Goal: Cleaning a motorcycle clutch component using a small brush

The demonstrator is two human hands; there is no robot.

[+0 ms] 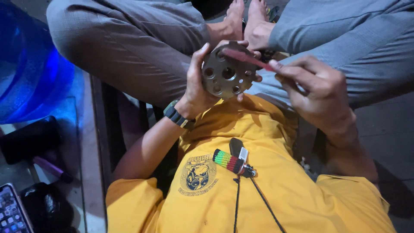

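Left hand raised before the chest, fingers curled in a grip, wrist bent, forearm angled up from lower left, right hand beside it, fingers pinched, forearm from lower right

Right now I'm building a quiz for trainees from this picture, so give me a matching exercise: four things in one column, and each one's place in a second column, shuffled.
Things:
1. round grey metal disc with holes
2. thin red brush
3. dark wristwatch
4. big blue water bottle

Places:
A. far left, beside the leg
B. in the left hand
C. on the left wrist
D. in the right hand, tip on the disc

Pairs: 1-B, 2-D, 3-C, 4-A
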